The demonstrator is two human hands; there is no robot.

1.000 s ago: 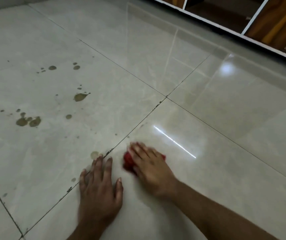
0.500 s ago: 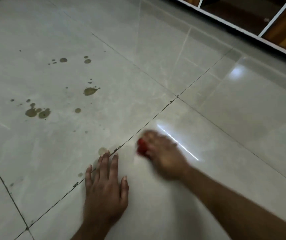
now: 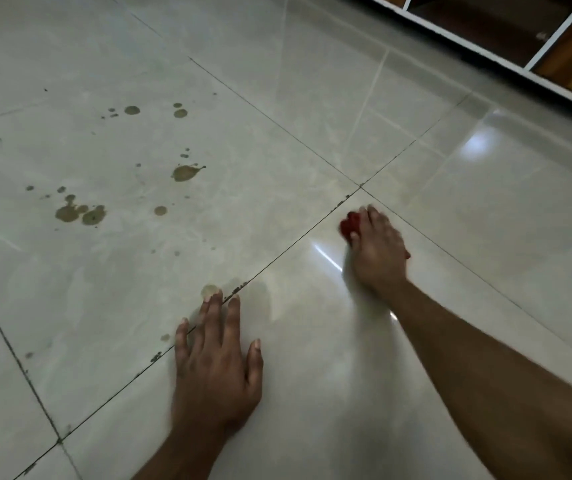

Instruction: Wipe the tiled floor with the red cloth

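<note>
Glossy cream tiles make up the tiled floor (image 3: 312, 98) beneath us, large squares split by thin dark grout lines (image 3: 277, 258) that meet in a cross just beyond our right hand (image 3: 378, 251). We press that hand palm down on the red cloth (image 3: 349, 226), fingers laid close together over it, so that only a crumpled red bulge shows past the fingertips on the left and a small sliver at the hand's right edge. The cloth sits bunched under the hand, on the tile just nearer to us than the grout crossing; the hand is a little blurred. Our left hand (image 3: 217, 365) lies flat on the floor nearer to us, fingers spread, empty, its fingertips crossing a grout line and one tip touching a pale brownish spot (image 3: 210, 291). Farther left, well apart from the cloth, brown stains (image 3: 80, 213) dot another tile as irregular blotches and small droplets, the largest with a splashed tail. Hard bright reflections streak the polished surface beside our right wrist. Along the top right edge runs a white frame (image 3: 554, 32) with brown wood panels behind it.
</note>
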